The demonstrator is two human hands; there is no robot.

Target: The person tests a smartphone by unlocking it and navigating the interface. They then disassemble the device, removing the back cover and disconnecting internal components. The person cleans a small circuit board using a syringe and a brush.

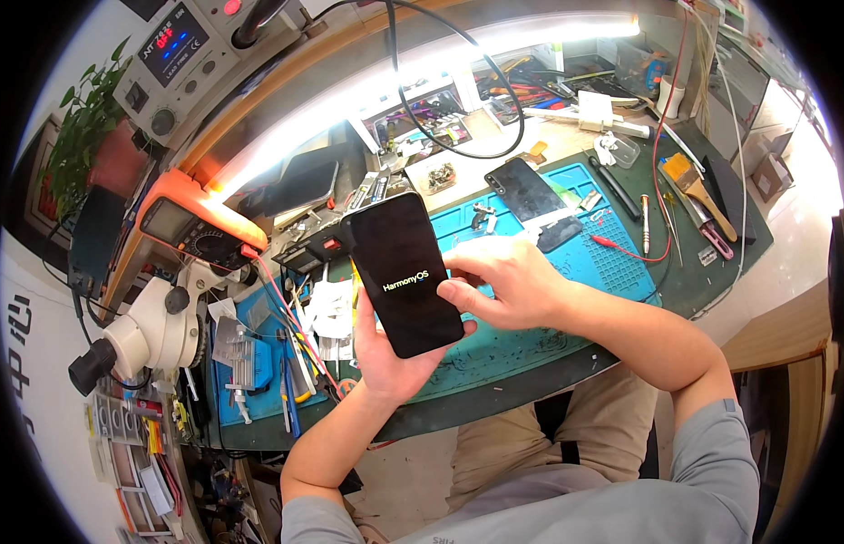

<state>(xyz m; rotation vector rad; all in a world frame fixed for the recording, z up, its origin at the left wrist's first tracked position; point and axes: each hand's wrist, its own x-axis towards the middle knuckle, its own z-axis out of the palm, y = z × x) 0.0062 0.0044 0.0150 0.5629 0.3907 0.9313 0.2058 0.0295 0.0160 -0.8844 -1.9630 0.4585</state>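
A black smartphone (399,245) is held up over the near side of the bench, its dark screen facing me with a small line of lit lettering. My left hand (385,363) grips it from below, thumb along the left edge and fingertips showing at the lower right edge. Against its right edge, the curled thumb and forefinger of my right hand (508,286) touch the phone's side. Beyond the hands, a dark phone back panel (522,190) lies on the blue repair mat (567,263), near a small metal part (482,216).
An orange multimeter (200,227) and a white microscope (154,331) stand at the left. Tweezers and screwdrivers crowd the mat's left side. At the right lie a brush (707,204), a precision screwdriver (646,227) and a red probe lead (612,243). A black cable (399,72) loops overhead.
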